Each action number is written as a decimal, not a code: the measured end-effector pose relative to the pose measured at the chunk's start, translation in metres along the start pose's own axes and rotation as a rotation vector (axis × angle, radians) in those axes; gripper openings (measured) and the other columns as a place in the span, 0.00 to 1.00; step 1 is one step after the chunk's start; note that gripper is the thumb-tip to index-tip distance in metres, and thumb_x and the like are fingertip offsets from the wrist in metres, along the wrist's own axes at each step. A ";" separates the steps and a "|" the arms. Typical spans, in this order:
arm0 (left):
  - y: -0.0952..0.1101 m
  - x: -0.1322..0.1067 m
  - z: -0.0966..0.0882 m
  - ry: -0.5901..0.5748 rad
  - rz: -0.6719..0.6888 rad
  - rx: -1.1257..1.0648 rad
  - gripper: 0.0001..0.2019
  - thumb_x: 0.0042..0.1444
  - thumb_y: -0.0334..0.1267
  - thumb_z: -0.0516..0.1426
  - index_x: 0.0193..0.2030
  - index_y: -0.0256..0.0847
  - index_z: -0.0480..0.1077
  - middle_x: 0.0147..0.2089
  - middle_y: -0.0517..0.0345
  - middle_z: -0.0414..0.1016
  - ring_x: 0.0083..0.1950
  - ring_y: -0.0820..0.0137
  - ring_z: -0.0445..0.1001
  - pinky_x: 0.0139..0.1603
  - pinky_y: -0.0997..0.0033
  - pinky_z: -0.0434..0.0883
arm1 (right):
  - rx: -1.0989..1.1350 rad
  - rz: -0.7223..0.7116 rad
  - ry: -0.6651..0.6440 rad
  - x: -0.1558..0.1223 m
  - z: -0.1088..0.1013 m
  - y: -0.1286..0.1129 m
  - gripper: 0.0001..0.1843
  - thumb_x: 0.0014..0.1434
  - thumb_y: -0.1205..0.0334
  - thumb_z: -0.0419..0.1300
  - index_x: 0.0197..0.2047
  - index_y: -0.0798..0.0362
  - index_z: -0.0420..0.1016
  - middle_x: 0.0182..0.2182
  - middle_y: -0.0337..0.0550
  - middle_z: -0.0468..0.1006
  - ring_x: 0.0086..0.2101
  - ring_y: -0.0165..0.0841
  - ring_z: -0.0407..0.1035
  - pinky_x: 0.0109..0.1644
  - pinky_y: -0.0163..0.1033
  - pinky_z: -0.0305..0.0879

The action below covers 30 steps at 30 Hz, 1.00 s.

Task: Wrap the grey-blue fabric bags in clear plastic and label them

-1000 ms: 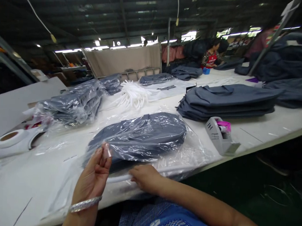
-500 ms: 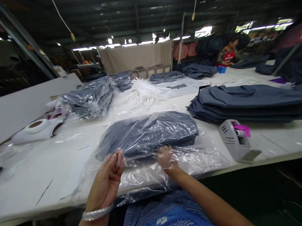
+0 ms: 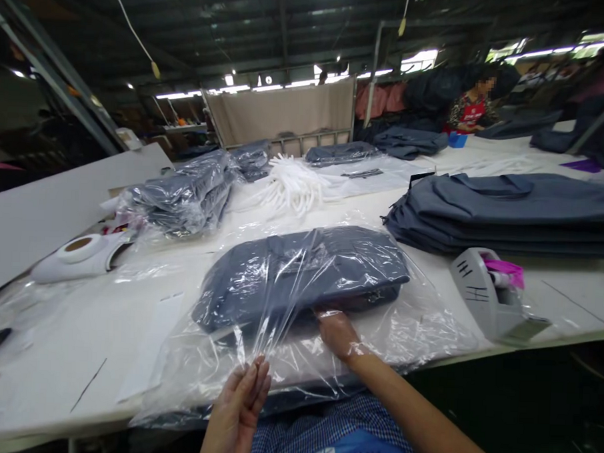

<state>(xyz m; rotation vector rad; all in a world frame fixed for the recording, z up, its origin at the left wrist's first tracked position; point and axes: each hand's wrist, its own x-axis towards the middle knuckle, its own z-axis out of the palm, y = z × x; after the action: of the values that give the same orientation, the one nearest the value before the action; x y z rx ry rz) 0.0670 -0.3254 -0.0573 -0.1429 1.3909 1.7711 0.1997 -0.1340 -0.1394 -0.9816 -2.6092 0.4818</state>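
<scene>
A folded dark blue-grey fabric bag [image 3: 250,271] lies inside a clear plastic bag [image 3: 422,325] at the front of the table. My left hand [image 3: 245,391] pinches the near edge of the plastic and draws it into taut creases. My right hand [image 3: 337,335] is inside the clear plastic, at the near edge of the fabric bag. Its fingertips go under that edge and are hidden, so their grip cannot be seen.
A grey tape dispenser [image 3: 493,301] with pink tape stands at the right, before a stack of dark fabric bags [image 3: 507,215]. Plastic-wrapped bags [image 3: 183,188] lie at the back left, beside white cords [image 3: 294,186]. Across the tables, a person [image 3: 470,113] in a red apron works.
My left hand has moved down toward me, pulling the plastic tight over the fabric bag. My right hand has slipped further under the bag's near edge. The view has shifted slightly.
</scene>
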 end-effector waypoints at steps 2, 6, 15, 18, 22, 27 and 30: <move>-0.012 0.007 -0.010 0.012 0.006 0.025 0.08 0.54 0.20 0.59 0.36 0.37 0.70 0.47 0.48 0.81 0.48 0.63 0.79 0.46 0.70 0.79 | 0.004 0.002 -0.005 -0.002 0.000 -0.001 0.25 0.59 0.74 0.49 0.57 0.54 0.73 0.51 0.51 0.78 0.49 0.39 0.71 0.58 0.42 0.63; -0.029 0.021 -0.026 0.041 0.002 0.064 0.07 0.56 0.21 0.58 0.37 0.36 0.68 0.47 0.46 0.80 0.50 0.62 0.78 0.56 0.62 0.74 | 0.013 0.000 -0.022 -0.019 0.000 -0.002 0.31 0.59 0.74 0.50 0.64 0.48 0.66 0.58 0.50 0.72 0.55 0.43 0.67 0.62 0.52 0.61; -0.031 0.034 -0.040 0.003 0.035 0.102 0.10 0.50 0.24 0.64 0.37 0.35 0.69 0.47 0.45 0.80 0.50 0.59 0.78 0.50 0.67 0.77 | 0.234 -0.534 0.295 -0.095 -0.063 -0.030 0.15 0.61 0.70 0.59 0.51 0.50 0.74 0.37 0.39 0.82 0.36 0.27 0.75 0.45 0.32 0.71; -0.039 0.035 -0.041 0.014 0.034 0.092 0.10 0.49 0.25 0.65 0.36 0.35 0.69 0.48 0.45 0.80 0.50 0.59 0.79 0.48 0.69 0.78 | 0.036 -0.524 0.486 -0.081 -0.076 -0.031 0.27 0.60 0.72 0.60 0.61 0.48 0.67 0.52 0.45 0.77 0.53 0.36 0.69 0.65 0.51 0.57; -0.043 0.035 -0.038 -0.009 0.063 0.125 0.14 0.46 0.30 0.68 0.36 0.37 0.68 0.48 0.46 0.80 0.50 0.60 0.79 0.50 0.68 0.77 | -0.182 -0.387 0.369 -0.051 -0.062 -0.010 0.36 0.56 0.66 0.65 0.66 0.45 0.60 0.67 0.50 0.57 0.67 0.50 0.46 0.67 0.67 0.40; -0.033 0.037 -0.024 -0.137 0.161 0.327 0.23 0.44 0.43 0.69 0.46 0.37 0.71 0.52 0.43 0.77 0.54 0.57 0.76 0.50 0.67 0.76 | -0.132 -0.578 0.346 -0.043 -0.042 0.004 0.21 0.60 0.66 0.61 0.58 0.50 0.70 0.60 0.46 0.69 0.62 0.43 0.58 0.67 0.58 0.50; -0.026 0.038 -0.015 -0.158 0.204 0.418 0.32 0.42 0.45 0.69 0.55 0.39 0.70 0.56 0.43 0.75 0.54 0.55 0.75 0.43 0.68 0.77 | -0.033 -0.714 0.380 -0.052 -0.037 -0.001 0.16 0.63 0.68 0.58 0.54 0.52 0.73 0.50 0.44 0.79 0.51 0.35 0.70 0.58 0.46 0.65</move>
<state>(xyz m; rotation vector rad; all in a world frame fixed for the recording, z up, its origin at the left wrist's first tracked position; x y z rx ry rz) 0.0545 -0.3168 -0.1037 0.3661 1.6689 1.5701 0.2516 -0.1623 -0.1144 -0.0833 -2.3935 0.0583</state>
